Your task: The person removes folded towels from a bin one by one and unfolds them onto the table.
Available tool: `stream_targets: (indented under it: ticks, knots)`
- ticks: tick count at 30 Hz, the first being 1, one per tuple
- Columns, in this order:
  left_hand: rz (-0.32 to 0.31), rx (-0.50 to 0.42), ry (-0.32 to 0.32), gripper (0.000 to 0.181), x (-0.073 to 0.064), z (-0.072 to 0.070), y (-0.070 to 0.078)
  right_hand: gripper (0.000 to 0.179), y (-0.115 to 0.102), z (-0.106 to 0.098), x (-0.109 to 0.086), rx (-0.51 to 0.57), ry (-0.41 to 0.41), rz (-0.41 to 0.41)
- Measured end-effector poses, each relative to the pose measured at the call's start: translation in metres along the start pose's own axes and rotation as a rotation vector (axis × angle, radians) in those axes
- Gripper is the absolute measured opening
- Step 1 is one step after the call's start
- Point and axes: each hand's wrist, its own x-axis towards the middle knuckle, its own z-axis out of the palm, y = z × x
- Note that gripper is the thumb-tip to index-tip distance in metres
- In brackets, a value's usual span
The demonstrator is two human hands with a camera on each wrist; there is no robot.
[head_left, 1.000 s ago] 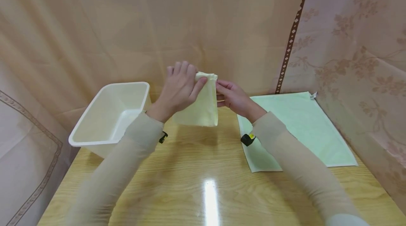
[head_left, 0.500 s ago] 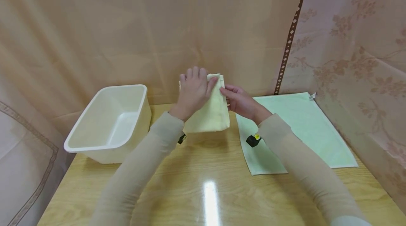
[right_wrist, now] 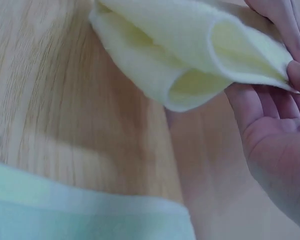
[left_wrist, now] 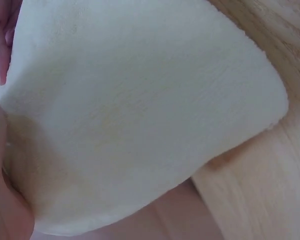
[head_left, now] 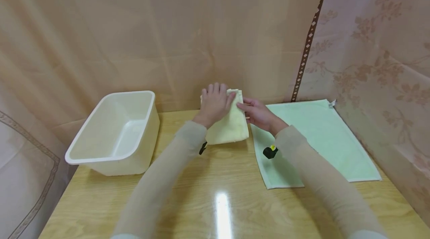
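Note:
A pale yellow towel (head_left: 230, 127), folded into a small rectangle, hangs between my hands near the back of the table. My left hand (head_left: 215, 104) grips its top from the left, thumb over the near face and fingers behind the upper edge. On the right side my right hand (head_left: 259, 114) pinches the towel's edge, thumb in front and fingers behind. In the right wrist view the folded layers of the towel (right_wrist: 190, 55) show as open loops at the side. The left wrist view is mostly filled by the towel's flat face (left_wrist: 140, 110).
A cream plastic basin (head_left: 111, 160) stands at the left of the wooden table (head_left: 181, 201). At the right a light green towel (head_left: 319, 138) lies spread flat, partly under my right forearm. A beige curtain (head_left: 134, 34) hangs close behind the table.
Both hands have moved down with the yellow towel, the left one also rightward. My right hand, at the towel's edge earlier, now has its thumb over the front face.

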Motion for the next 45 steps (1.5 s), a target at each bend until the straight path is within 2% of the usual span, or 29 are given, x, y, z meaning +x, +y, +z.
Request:
stream_targets:
  ticks: [6,11,15,19,23,25,27,29,31,34,38,42,45]
  knots:
    - [0.012,0.031,-0.019,0.050,0.001,0.025,-0.004,0.044,0.019,-0.007,0.006,-0.055,0.142,0.025]
    - [0.011,0.020,-0.056,0.051,-0.007,0.041,-0.008,0.042,0.031,-0.011,0.010,-0.096,0.239,0.051]
    - [0.006,0.000,-0.131,0.055,-0.018,0.046,-0.010,0.043,0.036,-0.015,0.011,-0.128,0.269,0.091]
    - [0.031,-0.030,-0.206,0.064,-0.031,0.048,-0.008,0.046,0.035,-0.021,0.012,-0.150,0.303,0.130]
    - [0.102,-0.094,-0.361,0.079,-0.046,0.052,-0.003,0.048,0.033,-0.026,0.013,-0.230,0.330,0.128]
    - [0.124,-0.136,-0.466,0.087,-0.054,0.053,0.001,0.049,0.032,-0.029,0.011,-0.345,0.304,0.087]
    - [0.130,-0.151,-0.559,0.092,-0.060,0.055,0.005,0.048,0.030,-0.032,0.007,-0.521,0.252,0.021]
    - [0.119,-0.151,-0.618,0.095,-0.065,0.055,0.009,0.052,0.026,-0.037,-0.001,-0.717,0.193,-0.035]
    - [0.105,-0.133,-0.659,0.096,-0.070,0.054,0.014,0.060,0.022,-0.042,-0.012,-0.902,0.121,-0.049]
    - [0.103,-0.078,-0.687,0.091,-0.076,0.051,0.020,0.073,0.019,-0.048,-0.028,-1.073,-0.023,0.008]
    - [0.108,0.011,-0.710,0.081,-0.077,0.050,0.026,0.084,0.020,-0.049,-0.041,-1.180,-0.200,0.109]
    - [0.077,0.059,-0.743,0.076,-0.070,0.057,0.025,0.091,0.025,-0.044,-0.045,-1.264,-0.263,0.228]
    - [0.049,0.065,-0.766,0.076,-0.067,0.066,0.021,0.088,0.029,-0.041,-0.043,-1.289,-0.288,0.304]
